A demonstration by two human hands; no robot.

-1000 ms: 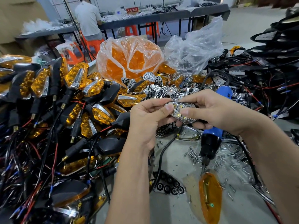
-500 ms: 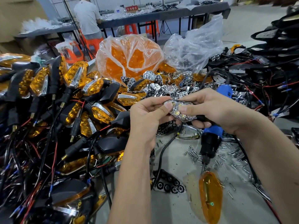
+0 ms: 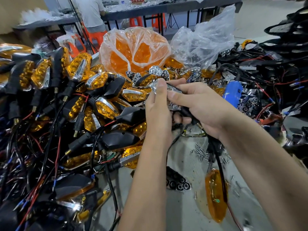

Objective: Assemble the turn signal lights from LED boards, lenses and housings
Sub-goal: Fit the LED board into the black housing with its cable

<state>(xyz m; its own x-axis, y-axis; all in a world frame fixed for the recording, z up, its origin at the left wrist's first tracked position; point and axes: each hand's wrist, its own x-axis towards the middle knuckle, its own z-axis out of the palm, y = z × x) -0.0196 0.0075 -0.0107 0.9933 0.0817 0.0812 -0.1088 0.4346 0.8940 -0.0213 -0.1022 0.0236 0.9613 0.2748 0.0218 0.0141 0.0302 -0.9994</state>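
A grey worktop (image 3: pixel 181 207) lies cluttered with finished amber lights, wires and loose screws (image 3: pixel 200 153). Above it, the left hand (image 3: pixel 158 105) and right hand (image 3: pixel 203 105) meet, fingers curled, pinching a chrome LED reflector (image 3: pixel 175 106) against a black housing. Behind, a clear bag (image 3: pixel 135 50) holds orange lenses.

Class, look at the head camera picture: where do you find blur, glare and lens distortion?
Head view: motion blur softens the chrome reflector gripped between the left hand and right hand; glare streaks the clear plastic bag and the bagged orange lenses; wide-angle distortion bends the far tables.
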